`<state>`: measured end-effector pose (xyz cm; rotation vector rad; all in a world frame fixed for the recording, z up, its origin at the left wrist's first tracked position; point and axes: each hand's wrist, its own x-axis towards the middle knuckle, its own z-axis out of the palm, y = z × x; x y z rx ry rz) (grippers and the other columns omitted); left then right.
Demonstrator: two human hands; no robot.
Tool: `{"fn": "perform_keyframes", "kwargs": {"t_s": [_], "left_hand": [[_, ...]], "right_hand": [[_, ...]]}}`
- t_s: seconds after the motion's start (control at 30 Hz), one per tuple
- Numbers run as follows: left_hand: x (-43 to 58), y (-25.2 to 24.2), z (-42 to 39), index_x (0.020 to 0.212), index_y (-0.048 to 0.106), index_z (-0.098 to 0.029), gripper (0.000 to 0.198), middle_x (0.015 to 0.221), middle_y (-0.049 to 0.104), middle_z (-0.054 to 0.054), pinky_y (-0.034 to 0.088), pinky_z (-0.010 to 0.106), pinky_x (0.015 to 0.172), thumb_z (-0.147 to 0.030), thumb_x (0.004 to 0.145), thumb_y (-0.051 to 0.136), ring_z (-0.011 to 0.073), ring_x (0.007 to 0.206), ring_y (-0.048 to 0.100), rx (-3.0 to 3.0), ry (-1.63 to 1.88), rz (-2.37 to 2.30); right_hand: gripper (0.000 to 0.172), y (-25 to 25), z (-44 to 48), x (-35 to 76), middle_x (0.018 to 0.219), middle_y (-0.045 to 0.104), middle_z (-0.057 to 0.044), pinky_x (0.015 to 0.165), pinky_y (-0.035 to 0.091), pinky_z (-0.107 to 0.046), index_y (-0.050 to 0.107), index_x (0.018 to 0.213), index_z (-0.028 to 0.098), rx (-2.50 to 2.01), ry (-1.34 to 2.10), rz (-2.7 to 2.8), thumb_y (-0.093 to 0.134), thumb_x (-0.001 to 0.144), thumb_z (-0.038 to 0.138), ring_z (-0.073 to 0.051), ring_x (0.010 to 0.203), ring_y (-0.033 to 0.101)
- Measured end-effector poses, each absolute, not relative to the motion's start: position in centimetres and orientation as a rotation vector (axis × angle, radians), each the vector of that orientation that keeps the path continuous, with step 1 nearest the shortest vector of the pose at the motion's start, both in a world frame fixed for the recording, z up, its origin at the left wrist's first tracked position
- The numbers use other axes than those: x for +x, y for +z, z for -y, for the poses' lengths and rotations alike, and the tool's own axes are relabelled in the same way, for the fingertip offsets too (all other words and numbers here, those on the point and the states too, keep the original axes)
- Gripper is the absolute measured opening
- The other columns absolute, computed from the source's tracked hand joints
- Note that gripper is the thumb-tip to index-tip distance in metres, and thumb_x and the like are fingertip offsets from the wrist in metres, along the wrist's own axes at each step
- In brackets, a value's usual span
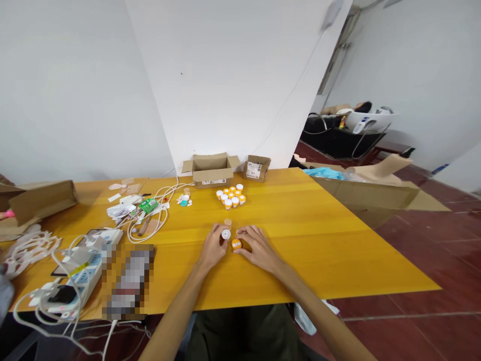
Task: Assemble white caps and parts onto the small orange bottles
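- A round white cap [226, 234] and a rounded orange-and-white piece [236, 244] were side by side over the smooth, wood-grained bench [308, 230].
- Your left grip [213, 246] pinched the cap; your half-curled right grip [259, 248] held the piece.

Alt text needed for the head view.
A person's left hand holds a small round white piece and the right hand a small orange-and-white piece over a yellow table. Beyond them stand clustered orange-and-white containers and an open cardboard box; a power strip lies to the left.
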<state>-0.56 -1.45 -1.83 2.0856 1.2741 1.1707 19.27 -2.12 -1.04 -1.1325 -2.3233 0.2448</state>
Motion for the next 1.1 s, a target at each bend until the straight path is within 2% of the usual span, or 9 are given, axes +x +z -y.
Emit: {"fn": "perform_keyframes", "kwargs": {"t_s": [0.33,0.57,0.73,1.1], "left_hand": [[-0.35,-1.83,1.52,0.110,0.069,-0.023,0.036,0.105,0.063,0.006,0.054,0.033,0.087,-0.005,0.083,0.055,0.0188,0.095,0.063,2.065,1.181,-1.165],[-0.17,-2.01,1.55,0.115,0.069,-0.025,0.042,0.109,0.063,0.007,0.054,0.033,0.086,-0.003,0.083,0.054,0.0186,0.095,0.062,2.023,1.170,-1.122],[-0.15,-1.95,1.53,0.115,0.069,-0.025,0.039,0.110,0.065,0.007,0.053,0.035,0.089,-0.006,0.084,0.056,0.0194,0.100,0.062,2.011,1.157,-1.126],[0.01,-1.23,1.70,0.110,0.068,-0.022,0.035,0.105,0.069,0.005,0.052,0.036,0.091,-0.009,0.078,0.061,0.0206,0.097,0.064,1.962,1.186,-1.195]], "right_hand": [[0.027,-1.04,1.79,18.78,0.115,0.067,-0.007,0.091,0.045,-0.042,0.066,0.110,0.028,-1.161,0.339,2.273,0.069,0.088,0.043,-0.026,0.107,0.059],[0.028,-1.29,1.78,19.07,0.115,0.069,-0.006,0.092,0.044,-0.044,0.064,0.115,0.030,-1.168,0.447,2.176,0.065,0.090,0.042,-0.027,0.108,0.060],[0.027,-1.16,1.99,19.23,0.116,0.070,-0.006,0.091,0.044,-0.043,0.065,0.115,0.029,-1.149,0.452,2.213,0.065,0.090,0.040,-0.026,0.107,0.060],[0.022,-0.89,2.28,19.26,0.117,0.070,-0.005,0.092,0.043,-0.043,0.066,0.110,0.029,-1.133,0.433,2.250,0.066,0.090,0.039,-0.025,0.105,0.060]]}}
